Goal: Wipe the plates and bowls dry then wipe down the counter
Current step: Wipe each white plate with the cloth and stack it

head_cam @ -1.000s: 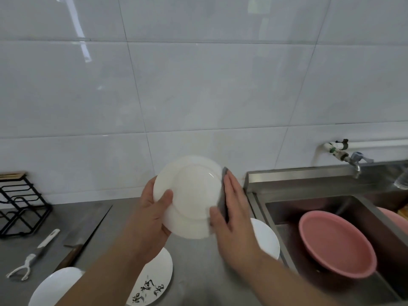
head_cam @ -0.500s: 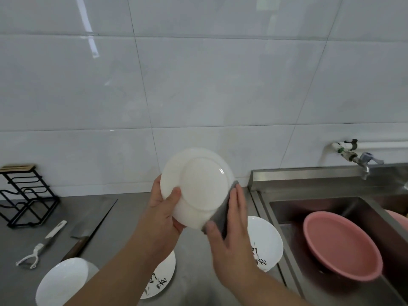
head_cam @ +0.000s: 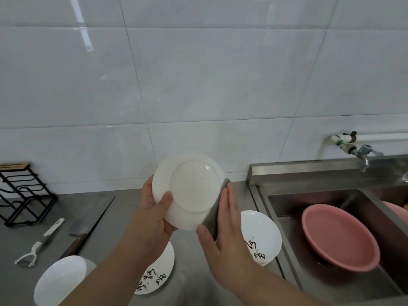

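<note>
A plain white plate [head_cam: 192,188] is held upright above the steel counter [head_cam: 106,208], its underside facing me. My left hand [head_cam: 152,215] grips its left rim, thumb on the underside. My right hand [head_cam: 223,233] lies with straight fingers against a grey cloth [head_cam: 213,219] at the plate's right edge and far side. On the counter sit a white plate with black writing [head_cam: 260,235] at the right, another with writing [head_cam: 159,274] under my left arm, and a plain white dish [head_cam: 59,281] at the lower left.
A steel sink [head_cam: 287,199] at the right holds a pink basin [head_cam: 340,237], with a tap [head_cam: 357,153] on the wall above. A cleaver [head_cam: 88,224], a white peeler [head_cam: 39,244] and a black wire rack [head_cam: 22,193] lie on the left counter.
The plate has turned and tilted in my left hand, showing more of its underside. My right hand with the cloth slid down along the plate's right edge.
</note>
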`<state>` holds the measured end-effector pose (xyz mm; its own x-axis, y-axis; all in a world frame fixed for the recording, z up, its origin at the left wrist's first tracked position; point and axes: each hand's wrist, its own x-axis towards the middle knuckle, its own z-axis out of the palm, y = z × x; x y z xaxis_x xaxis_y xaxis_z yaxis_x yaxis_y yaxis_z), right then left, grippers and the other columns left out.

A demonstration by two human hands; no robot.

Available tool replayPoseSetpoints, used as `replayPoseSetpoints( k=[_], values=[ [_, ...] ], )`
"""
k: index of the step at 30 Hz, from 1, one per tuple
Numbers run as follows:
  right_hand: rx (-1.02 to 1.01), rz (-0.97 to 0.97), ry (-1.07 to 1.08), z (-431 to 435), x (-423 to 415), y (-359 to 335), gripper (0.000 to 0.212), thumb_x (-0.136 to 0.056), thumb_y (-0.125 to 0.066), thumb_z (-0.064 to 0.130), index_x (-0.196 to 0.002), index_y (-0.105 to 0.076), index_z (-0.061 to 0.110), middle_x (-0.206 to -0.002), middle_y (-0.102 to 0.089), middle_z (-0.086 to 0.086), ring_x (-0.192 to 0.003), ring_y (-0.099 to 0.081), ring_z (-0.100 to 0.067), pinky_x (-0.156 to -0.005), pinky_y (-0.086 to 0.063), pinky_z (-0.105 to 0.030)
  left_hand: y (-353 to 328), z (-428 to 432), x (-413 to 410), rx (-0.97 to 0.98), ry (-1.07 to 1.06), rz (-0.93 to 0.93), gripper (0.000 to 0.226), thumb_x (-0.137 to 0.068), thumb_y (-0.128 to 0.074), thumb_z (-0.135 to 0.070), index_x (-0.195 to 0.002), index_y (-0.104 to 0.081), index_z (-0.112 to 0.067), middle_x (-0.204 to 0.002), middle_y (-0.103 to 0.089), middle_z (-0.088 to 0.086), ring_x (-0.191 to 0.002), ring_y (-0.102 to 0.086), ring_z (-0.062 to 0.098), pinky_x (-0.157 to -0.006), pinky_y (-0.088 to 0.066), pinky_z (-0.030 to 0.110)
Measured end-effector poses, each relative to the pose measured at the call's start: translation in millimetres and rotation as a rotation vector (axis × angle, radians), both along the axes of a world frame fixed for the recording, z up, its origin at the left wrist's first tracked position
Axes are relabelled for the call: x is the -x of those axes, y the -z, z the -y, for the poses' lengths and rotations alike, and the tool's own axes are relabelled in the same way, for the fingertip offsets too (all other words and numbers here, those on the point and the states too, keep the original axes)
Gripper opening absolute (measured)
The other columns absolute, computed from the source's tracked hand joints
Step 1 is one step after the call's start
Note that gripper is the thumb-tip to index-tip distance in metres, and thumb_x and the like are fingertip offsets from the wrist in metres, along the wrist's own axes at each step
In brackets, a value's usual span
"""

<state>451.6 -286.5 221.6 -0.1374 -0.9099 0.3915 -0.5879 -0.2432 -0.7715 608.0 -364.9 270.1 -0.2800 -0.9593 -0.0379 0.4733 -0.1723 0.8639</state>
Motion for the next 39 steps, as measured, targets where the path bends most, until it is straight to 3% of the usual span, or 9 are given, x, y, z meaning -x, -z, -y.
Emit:
replayPoseSetpoints(
  k=[7, 11, 15, 18, 22, 26, 32, 35, 39],
  values=[
    [0.031, -0.015, 0.159, 32.4, 17.9, -26.7, 0.083, -0.101, -0.035, 0.058, -0.167, 0.002, 0.024, -0.171, 0.009, 0.022, -0.158, 0.007, -0.003, -0.124, -0.003, -0.020, -4.7, -1.9, 16.2, 0.029, 0.033, -0.089, 0.053, -0.096, -0.054, -0.017, -0.141, -0.048, -0.044, -0.140, -0.064, -0.004, -0.126, -0.064, 0.024, -0.087, -0.060, 0.049],
    [0.054, 0.110, 0.093, 2.0, -7.7, -5.1, 0.089, -0.100, -0.044, 0.055, -0.165, 0.007, 0.023, -0.171, 0.016, 0.018, -0.159, 0.011, -0.009, -0.129, -0.013, -0.047, -3.8, -0.2, 24.1, -0.015, 0.031, -0.107, 0.056, -0.093, -0.057, -0.014, -0.139, -0.051, -0.045, -0.140, -0.064, -0.001, -0.125, -0.064, 0.026, -0.085, -0.061, 0.046],
    [0.042, 0.178, 0.166, 32.9, 29.7, -15.5, 0.076, -0.100, -0.041, 0.055, -0.166, -0.018, 0.023, -0.171, -0.012, 0.020, -0.157, -0.008, 0.001, -0.130, -0.018, -0.041, -8.6, 6.9, 19.2, -0.063, 0.111, -0.058, 0.054, -0.092, -0.062, -0.013, -0.144, -0.052, -0.026, -0.139, -0.065, 0.008, -0.125, -0.064, 0.035, -0.092, -0.055, 0.064],
    [0.075, 0.122, 0.214, 54.2, 57.8, -21.8, 0.070, -0.101, -0.040, 0.054, -0.161, -0.036, 0.019, -0.167, -0.030, 0.016, -0.154, -0.022, 0.001, -0.128, -0.024, -0.038, -8.3, 15.5, 17.5, -0.092, 0.089, 0.025, 0.036, -0.105, -0.050, -0.013, -0.139, -0.057, -0.024, -0.132, -0.070, 0.006, -0.118, -0.068, 0.031, -0.088, -0.060, 0.055],
    [0.004, 0.033, 0.208, 32.1, 39.8, -3.0, 0.078, -0.102, -0.034, 0.057, -0.167, -0.011, 0.021, -0.173, -0.003, 0.016, -0.159, 0.001, -0.004, -0.131, -0.008, -0.034, 6.3, 12.1, 31.3, -0.130, -0.005, -0.013, 0.037, -0.105, -0.046, -0.008, -0.134, -0.058, -0.026, -0.125, -0.073, 0.004, -0.108, -0.073, 0.023, -0.075, -0.064, 0.045],
    [-0.114, -0.111, 0.173, -0.3, 8.6, 14.5, 0.093, -0.097, -0.017, 0.077, -0.162, 0.018, 0.021, -0.167, 0.029, 0.018, -0.154, 0.032, -0.012, -0.120, 0.015, -0.018, 18.0, 11.3, 43.1, -0.186, -0.055, -0.051, 0.036, -0.108, -0.043, -0.009, -0.134, -0.057, -0.030, -0.128, -0.071, 0.002, -0.111, -0.072, 0.022, -0.072, -0.063, 0.042],
    [-0.121, -0.026, 0.338, 34.9, 58.2, 1.5, 0.083, -0.099, -0.018, 0.065, -0.167, 0.003, 0.022, -0.169, 0.014, 0.022, -0.157, 0.017, -0.005, -0.130, -0.001, -0.033, 17.4, 6.9, 64.5, -0.218, -0.030, -0.091, 0.038, -0.108, -0.043, -0.008, -0.135, -0.056, -0.032, -0.132, -0.069, 0.000, -0.114, -0.071, 0.023, -0.074, -0.062, 0.045],
    [-0.081, -0.169, 0.227, 4.2, 27.2, 9.8, 0.087, -0.103, -0.019, 0.066, -0.165, 0.004, 0.009, -0.173, 0.019, 0.004, -0.157, 0.025, -0.022, -0.125, 0.009, -0.024, 14.6, 8.7, 75.6, -0.249, -0.061, -0.126, 0.036, -0.109, -0.041, -0.009, -0.134, -0.055, -0.032, -0.132, -0.067, 0.003, -0.114, -0.071, 0.026, -0.075, -0.063, 0.046],
    [-0.034, -0.309, 0.217, -5.6, 30.3, 31.5, 0.078, -0.107, -0.019, 0.058, -0.165, -0.002, 0.009, -0.174, 0.014, -0.004, -0.157, 0.021, -0.036, -0.126, 0.002, -0.043, 20.7, 7.5, 89.2, -0.292, -0.077, -0.079, 0.033, -0.110, -0.042, -0.010, -0.130, -0.058, -0.031, -0.128, -0.069, 0.003, -0.110, -0.072, 0.026, -0.081, -0.062, 0.053]
  ],
)
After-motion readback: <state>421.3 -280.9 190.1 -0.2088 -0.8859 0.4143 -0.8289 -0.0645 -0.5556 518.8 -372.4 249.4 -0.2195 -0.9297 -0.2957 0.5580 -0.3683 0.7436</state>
